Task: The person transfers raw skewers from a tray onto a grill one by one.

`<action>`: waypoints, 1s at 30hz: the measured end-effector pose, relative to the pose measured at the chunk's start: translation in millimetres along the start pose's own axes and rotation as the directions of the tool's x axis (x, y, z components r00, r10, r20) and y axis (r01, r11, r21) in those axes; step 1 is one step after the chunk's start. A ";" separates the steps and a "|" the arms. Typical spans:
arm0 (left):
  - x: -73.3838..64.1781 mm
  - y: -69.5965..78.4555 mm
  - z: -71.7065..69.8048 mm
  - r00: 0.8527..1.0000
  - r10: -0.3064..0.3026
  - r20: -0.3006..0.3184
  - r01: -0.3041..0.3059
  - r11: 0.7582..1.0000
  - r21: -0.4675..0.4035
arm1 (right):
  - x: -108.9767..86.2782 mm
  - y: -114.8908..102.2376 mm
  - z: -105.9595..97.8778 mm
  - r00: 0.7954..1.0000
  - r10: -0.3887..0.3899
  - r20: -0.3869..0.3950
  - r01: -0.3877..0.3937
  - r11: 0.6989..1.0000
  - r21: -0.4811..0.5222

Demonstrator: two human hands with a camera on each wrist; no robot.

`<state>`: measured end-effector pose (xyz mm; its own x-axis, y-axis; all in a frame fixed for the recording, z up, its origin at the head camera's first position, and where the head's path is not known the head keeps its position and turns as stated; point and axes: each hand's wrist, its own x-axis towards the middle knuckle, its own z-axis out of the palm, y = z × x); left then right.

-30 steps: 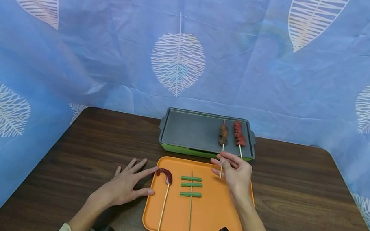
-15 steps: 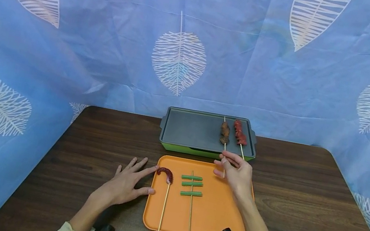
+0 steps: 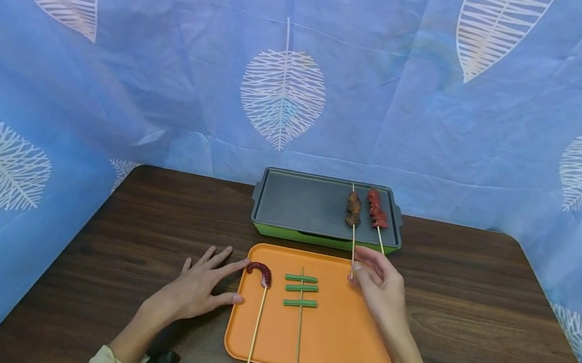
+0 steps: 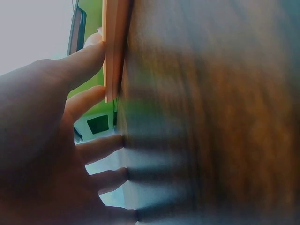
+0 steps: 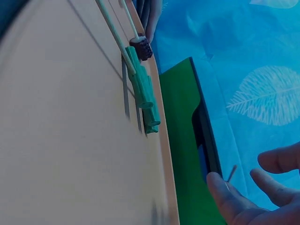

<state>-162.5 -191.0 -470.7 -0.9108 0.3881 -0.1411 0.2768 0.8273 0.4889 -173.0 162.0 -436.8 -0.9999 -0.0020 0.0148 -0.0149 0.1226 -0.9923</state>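
Note:
My left hand (image 3: 195, 291) lies with spread fingers at the left edge of the orange tray (image 3: 338, 345), index fingertip and thumb on its rim, other fingertips on the table. My right hand (image 3: 380, 288) is at the tray's far right, beside the stick of a brown meat skewer (image 3: 354, 211). In the right wrist view its thumb (image 5: 222, 192) and fingers stand apart, the stick's end (image 5: 233, 172) showing close to the thumb. The brown skewer and a red meat skewer (image 3: 377, 209) lie on the dark grill plate (image 3: 299, 202), sticks jutting over the front edge.
On the tray lie a dark red tentacle skewer (image 3: 261, 272) and a skewer of green vegetable pieces (image 3: 302, 288), their sticks reaching past the near rim. The green-based grill stands behind the tray on the wooden table (image 3: 476, 324). A blue leaf-patterned cloth (image 3: 365, 91) hangs behind.
My right hand has drawn back to the right and toward me, its fingers parting from the brown skewer's stick. The skewer's stick end has shifted slightly right. My left hand stays put.

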 end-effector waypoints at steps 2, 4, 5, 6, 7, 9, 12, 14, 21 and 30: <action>0.2 0.0 0.1 1.000 0.003 -0.001 -0.003 1.000 0.003 | -6.7 0.1 -3.0 1.000 -0.026 0.002 0.026 0.999 -0.025; 0.6 -0.1 0.4 1.000 0.005 -0.001 -0.005 1.000 0.004 | -14.3 0.8 -6.1 0.999 -0.052 0.004 0.052 0.997 -0.048; 0.8 -0.1 0.6 1.000 0.006 -0.002 -0.006 1.000 0.004 | -18.2 1.1 -7.5 0.998 -0.066 0.002 0.066 0.996 -0.061; 1.0 -0.2 0.7 1.000 0.007 -0.003 -0.007 1.000 0.004 | -21.7 1.7 -9.1 0.997 -0.078 0.001 0.077 0.994 -0.073; 1.1 -0.3 0.7 1.000 0.007 -0.003 -0.007 1.000 0.003 | -25.0 1.8 -10.5 0.996 -0.089 0.002 0.089 0.993 -0.077; 1.3 -0.8 0.5 1.000 0.007 0.000 -0.007 1.000 -0.001 | -30.8 1.9 -12.7 0.995 -0.103 0.000 0.102 0.991 -0.082; 0.8 -2.3 0.1 1.000 0.002 0.003 -0.002 1.000 -0.006 | -36.3 0.5 -14.7 0.993 -0.116 -0.001 0.116 0.989 -0.097; 0.0 -2.9 0.1 1.000 -0.002 0.003 0.002 1.000 -0.006 | -39.7 -0.8 -15.3 0.993 -0.120 0.000 0.119 0.987 -0.109; -0.6 -3.6 3.5 1.000 0.007 0.001 -0.007 1.000 -0.010 | -53.3 -1.5 -19.7 0.992 -0.127 0.003 0.127 0.985 -0.120; 0.7 -3.5 2.5 1.000 -0.007 0.001 0.007 1.000 -0.006 | -66.5 5.9 -21.9 0.977 -0.205 0.057 0.211 0.966 -0.146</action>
<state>-163.3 -192.6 -474.6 -0.9122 0.3831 -0.1451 0.2692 0.8275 0.4927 -106.6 184.6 -441.0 -0.9739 -0.0833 0.2112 -0.2259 0.2633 -0.9379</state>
